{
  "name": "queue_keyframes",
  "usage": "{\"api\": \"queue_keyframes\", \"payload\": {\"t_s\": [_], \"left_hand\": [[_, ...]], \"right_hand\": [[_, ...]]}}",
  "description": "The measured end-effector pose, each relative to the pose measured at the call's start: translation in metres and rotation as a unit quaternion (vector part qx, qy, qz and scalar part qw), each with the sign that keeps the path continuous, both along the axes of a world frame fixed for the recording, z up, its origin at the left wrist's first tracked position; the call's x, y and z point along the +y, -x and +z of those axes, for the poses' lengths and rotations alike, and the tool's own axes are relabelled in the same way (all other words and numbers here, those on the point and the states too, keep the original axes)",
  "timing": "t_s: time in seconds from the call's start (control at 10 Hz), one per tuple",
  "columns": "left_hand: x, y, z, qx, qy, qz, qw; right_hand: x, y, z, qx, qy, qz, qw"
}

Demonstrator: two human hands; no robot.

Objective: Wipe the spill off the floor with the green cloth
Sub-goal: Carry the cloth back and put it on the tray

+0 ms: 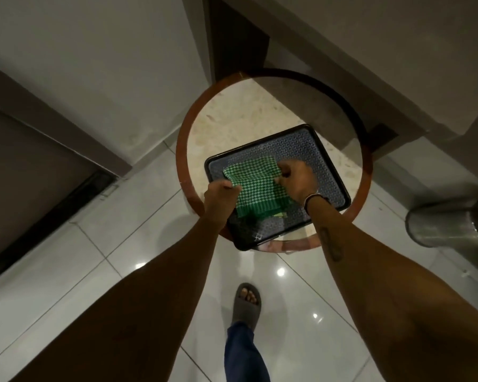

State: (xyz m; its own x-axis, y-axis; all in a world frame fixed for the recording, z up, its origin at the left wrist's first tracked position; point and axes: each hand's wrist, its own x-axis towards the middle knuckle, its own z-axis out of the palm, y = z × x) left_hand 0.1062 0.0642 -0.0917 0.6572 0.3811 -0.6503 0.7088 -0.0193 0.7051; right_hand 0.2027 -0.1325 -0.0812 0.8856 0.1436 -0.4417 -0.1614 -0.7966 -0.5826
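The fingers [228, 186] of the left hand [218, 197] are curled shut, pinching the near left edge of the green cloth [255, 186]. The right hand [295, 183] is closed too, its fingertips gripping the cloth's right edge at about the middle. Between the two hands the cloth is stretched out, a checked green and white fabric with a plain darker green band along its near end. It lies over a dark tray [323, 161] with a fine patterned surface and a raised black rim; whether the cloth rests flat on the tray or is lifted slightly off it cannot be told.

The tray sits on a small round table [218, 125] with a pale stone top and a reddish-brown wooden rim, and the tray's near corner reaches the table's edge. A thin band [313, 195] circles the right wrist.

Below the arms, the floor [66, 260] is laid with glossy light tiles that reflect small points of light. One foot in a grey sandal [246, 303], under a blue trouser leg, stands on the tiles near the table. To the right, a shiny metal bin [442, 224] stands well apart from the table. A dark door [25, 175] lies to the left.
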Motion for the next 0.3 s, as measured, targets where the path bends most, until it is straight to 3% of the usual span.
{"api": "queue_keyframes", "payload": {"t_s": [0.1, 0.3], "left_hand": [[-0.003, 0.003, 0.007, 0.003, -0.067, -0.072, 0.995], [0.019, 0.032, 0.061, -0.032, -0.148, -0.144, 0.978]], "right_hand": [[0.002, 0.011, -0.001, -0.039, 0.034, 0.049, 0.997], [0.013, 0.05, 0.051, -0.096, 0.049, 0.051, 0.993]]}}
